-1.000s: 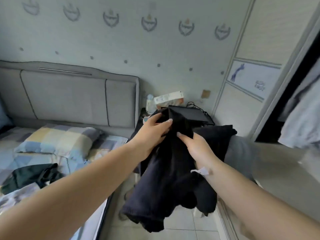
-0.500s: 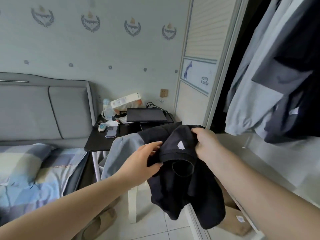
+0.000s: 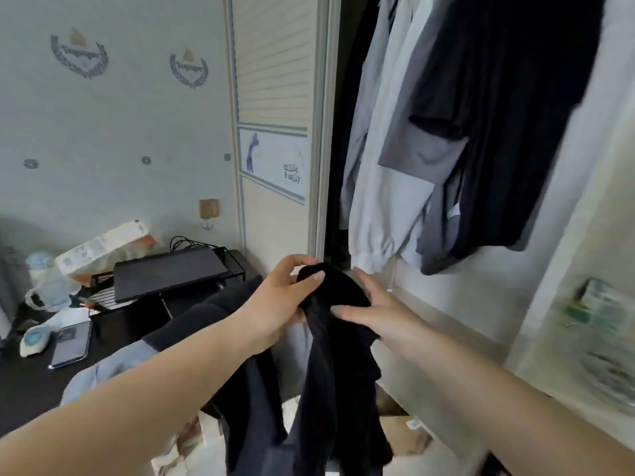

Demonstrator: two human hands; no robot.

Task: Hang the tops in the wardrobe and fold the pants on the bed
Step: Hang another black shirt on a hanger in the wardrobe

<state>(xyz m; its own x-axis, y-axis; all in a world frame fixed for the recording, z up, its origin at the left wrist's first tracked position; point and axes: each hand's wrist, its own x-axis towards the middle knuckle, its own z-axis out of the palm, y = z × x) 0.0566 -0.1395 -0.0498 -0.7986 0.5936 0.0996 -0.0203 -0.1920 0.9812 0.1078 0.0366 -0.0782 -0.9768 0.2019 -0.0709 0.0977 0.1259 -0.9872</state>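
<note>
I had the black top (image 3: 330,338) bunched up in front of the open wardrobe (image 3: 330,132), held at chest height between both hands. My left hand (image 3: 275,304) gripped it from the left side, thumb and fingers curled round the bundled upper part. My right hand (image 3: 371,307) lay against the other side with the fingers fairly straight, pressing on the cloth rather than wrapping it (the thumb was hidden, so I could not tell whether it pinched anything). The rest of the top hung down loosely below my wrists towards the floor.

Inside the wardrobe, just above and to the right of my hands, pale shirts (image 3: 378,166) and dark clothes (image 3: 508,115) hung close together. To the left stood a dark side table (image 3: 27,372) with a phone (image 3: 70,343) lying flat on it, near a black laptop (image 3: 168,273) on a wire rack. A grey and black garment (image 3: 144,352) was draped beside the table, under my left forearm
</note>
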